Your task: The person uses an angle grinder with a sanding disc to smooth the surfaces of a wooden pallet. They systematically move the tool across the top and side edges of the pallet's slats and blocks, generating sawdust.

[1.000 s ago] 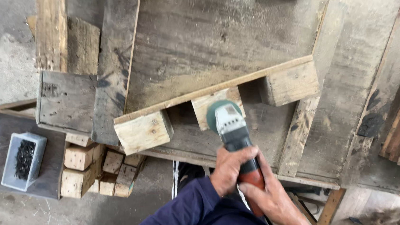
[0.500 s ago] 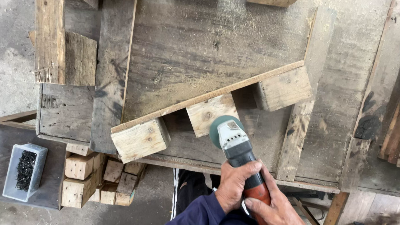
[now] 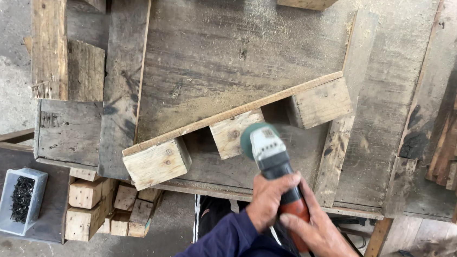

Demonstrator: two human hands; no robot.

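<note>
I hold an angle grinder [image 3: 272,162] with both hands over the wooden workbench [image 3: 217,62]. My left hand [image 3: 268,199] is wrapped around the black middle part of the tool, the fingers curled and pressed together on it. My right hand [image 3: 321,233] grips the red rear part of the handle, nearer to me, with the fingers closed around it too. The green and grey head of the grinder points away from me and is just beside the middle block [image 3: 234,134] of a pallet piece [image 3: 234,126]; I cannot tell if the disc touches the wood. This piece is a long board lying diagonally on the bench, with three blocks fixed along it: one at the near left [image 3: 156,162], one in the middle, one at the far right [image 3: 320,103]. Sawdust lies on the bench behind the board. Under the bench, on the left, some loose wooden blocks [image 3: 105,208] are stacked, and further left a small grey box with dark nails [image 3: 20,200] stands on a low surface.
</note>
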